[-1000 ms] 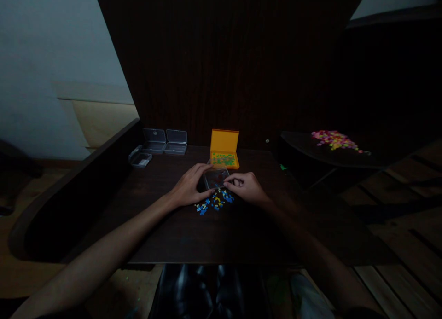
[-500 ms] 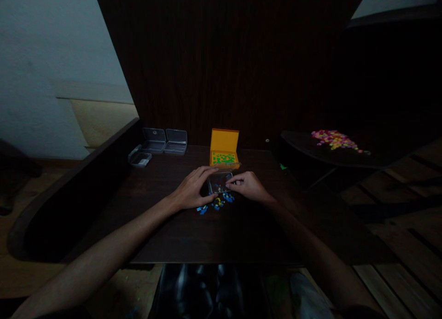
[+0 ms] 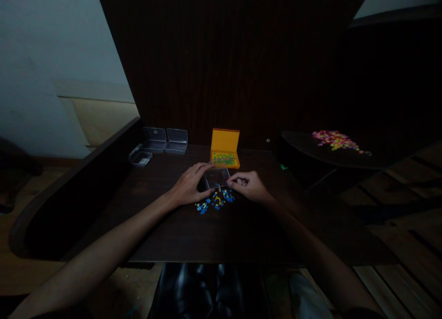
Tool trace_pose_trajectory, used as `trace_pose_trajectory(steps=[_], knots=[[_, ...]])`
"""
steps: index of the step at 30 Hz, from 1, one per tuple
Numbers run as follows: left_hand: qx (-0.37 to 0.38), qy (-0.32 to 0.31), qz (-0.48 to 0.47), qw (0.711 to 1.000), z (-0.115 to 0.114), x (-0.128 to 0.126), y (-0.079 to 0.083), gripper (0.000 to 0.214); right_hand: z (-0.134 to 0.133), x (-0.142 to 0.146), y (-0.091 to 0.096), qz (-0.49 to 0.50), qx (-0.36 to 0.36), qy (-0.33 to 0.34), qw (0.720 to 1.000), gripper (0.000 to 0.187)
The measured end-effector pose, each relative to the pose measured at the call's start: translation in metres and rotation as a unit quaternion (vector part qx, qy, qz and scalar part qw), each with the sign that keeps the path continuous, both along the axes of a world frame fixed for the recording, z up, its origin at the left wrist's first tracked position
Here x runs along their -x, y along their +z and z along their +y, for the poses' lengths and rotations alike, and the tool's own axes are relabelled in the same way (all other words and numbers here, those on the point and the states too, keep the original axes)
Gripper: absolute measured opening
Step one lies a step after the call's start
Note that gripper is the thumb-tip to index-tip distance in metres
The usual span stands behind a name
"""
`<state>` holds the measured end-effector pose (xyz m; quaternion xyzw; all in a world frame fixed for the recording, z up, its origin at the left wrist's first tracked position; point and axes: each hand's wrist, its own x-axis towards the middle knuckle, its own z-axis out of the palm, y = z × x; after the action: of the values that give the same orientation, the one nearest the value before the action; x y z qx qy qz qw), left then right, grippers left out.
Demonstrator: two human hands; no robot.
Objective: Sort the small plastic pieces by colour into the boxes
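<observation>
Head view: left hand [image 3: 189, 188] clasps the clear box [image 3: 216, 177] by its left side with fingers loosely curved, right hand [image 3: 249, 186] pinches its right edge with fingers curled narrow, box sits on the table [image 3: 165, 236] between the yellow box [image 3: 224, 154] and the beads [image 3: 216, 200].

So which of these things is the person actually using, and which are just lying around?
In use: left hand, right hand, clear box, blue-yellow beads.
Lying about: orange box, grey cases back left, pink pile.
</observation>
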<state>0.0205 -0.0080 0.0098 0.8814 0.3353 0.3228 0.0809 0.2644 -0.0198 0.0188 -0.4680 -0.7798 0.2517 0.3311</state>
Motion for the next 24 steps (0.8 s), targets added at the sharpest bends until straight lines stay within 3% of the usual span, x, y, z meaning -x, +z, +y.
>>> trace_pose_trajectory(steps=[5, 16, 20, 24], knots=[[0.001, 0.046, -0.015, 0.999, 0.009, 0.007, -0.003, 0.065, -0.005, 0.013, -0.012, -0.101, -0.01, 0.055, 0.993, 0.025], [0.011, 0.059, -0.036, 0.998, 0.012, 0.01, -0.005, 0.066, -0.009, 0.021, -0.012, -0.255, -0.035, 0.04, 0.965, 0.024], [0.01, 0.058, -0.035, 0.998, 0.012, 0.01, -0.005, 0.066, -0.008, 0.019, -0.011, -0.257, -0.028, 0.009, 0.966, 0.024], [0.01, 0.056, -0.04, 0.998, 0.011, 0.009, -0.005, 0.067, -0.009, 0.023, -0.014, -0.224, -0.039, 0.047, 0.973, 0.027]])
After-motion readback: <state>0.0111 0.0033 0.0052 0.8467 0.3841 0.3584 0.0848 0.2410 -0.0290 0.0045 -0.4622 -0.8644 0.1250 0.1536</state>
